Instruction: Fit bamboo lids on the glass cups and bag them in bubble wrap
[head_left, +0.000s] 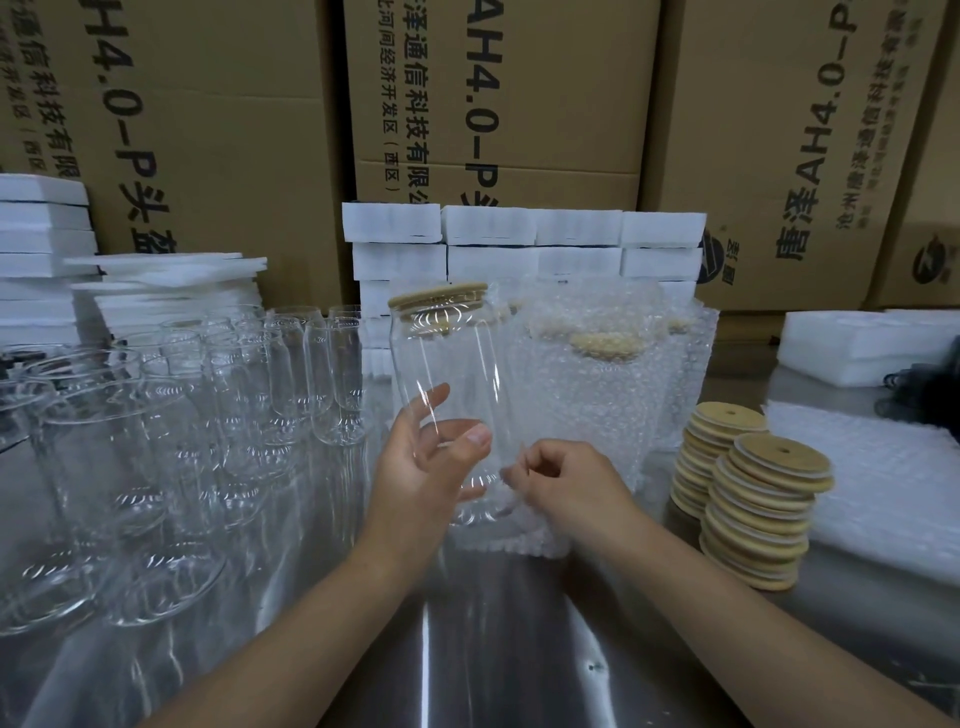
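The left hand (415, 467), at frame centre, grips the lower half of a lidded glass cup (452, 364). The thumb lies across the near wall and the fingers curve round the far wall, seen through the glass. The grip is moderately wide, set to the cup's width. The cup stands upright, with a bamboo lid (439, 297) seated on its mouth.

The right hand (566, 478), just right of the cup base, is closed narrow. Its curled fingers pinch the edge of a bubble-wrap bag (498, 535), which lies under and around the cup's foot. Whether the base already sits inside the bag mouth cannot be told.

Directly behind the cup, at centre right, stand wrapped cups (597, 374), their lids showing faintly through the wrap. Two stacks of bamboo lids (753, 519) stand on the bench (519, 649) at right. Flat bubble-wrap sheets (883, 493) lie just beyond them at the right edge.

Open, unlidded glass cups (208, 389) fill the left of the frame. White foam blocks (519, 234) are stacked behind, against printed cardboard cartons (208, 104) across the top.
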